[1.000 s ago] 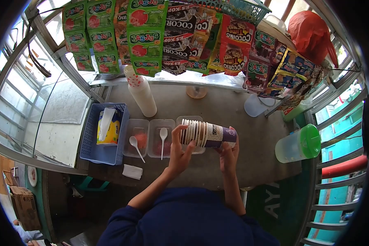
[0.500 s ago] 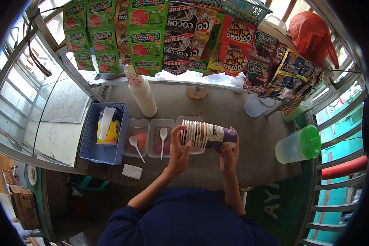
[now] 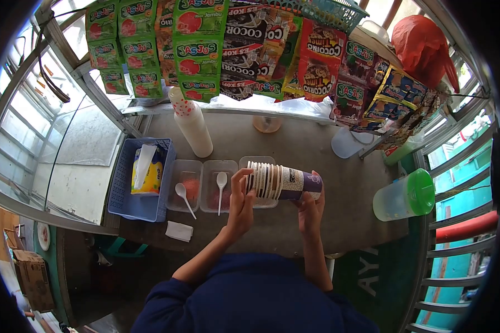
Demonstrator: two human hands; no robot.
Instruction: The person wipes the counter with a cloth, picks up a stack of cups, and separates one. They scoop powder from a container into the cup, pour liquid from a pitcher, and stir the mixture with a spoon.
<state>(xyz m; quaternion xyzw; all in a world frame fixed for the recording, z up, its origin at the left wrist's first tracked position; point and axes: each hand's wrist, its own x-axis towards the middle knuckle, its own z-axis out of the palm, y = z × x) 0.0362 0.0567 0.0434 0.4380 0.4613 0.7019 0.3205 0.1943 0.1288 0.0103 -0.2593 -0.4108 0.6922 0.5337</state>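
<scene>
A stack of nested paper cups (image 3: 280, 182), lying sideways with its rims to the left, is held above the counter (image 3: 294, 144). My right hand (image 3: 311, 208) grips the stack's purple base end from below. My left hand (image 3: 240, 202) is at the rim end, fingers curled over the outermost cup's rim. Under the stack sit three clear plastic tubs (image 3: 211, 191), two of them with white spoons (image 3: 221, 186) in them.
A blue basket (image 3: 125, 202) with a yellow tissue pack stands at the left. A tall sleeve of cups (image 3: 191, 125) stands behind the tubs. A green-lidded jug (image 3: 405, 195) is at the right. Snack sachets (image 3: 239, 44) hang along the back. A folded napkin (image 3: 179, 232) lies near the front edge.
My left hand's fingers have closed in on the rim of the outermost cup. The stack and my right hand have barely moved.
</scene>
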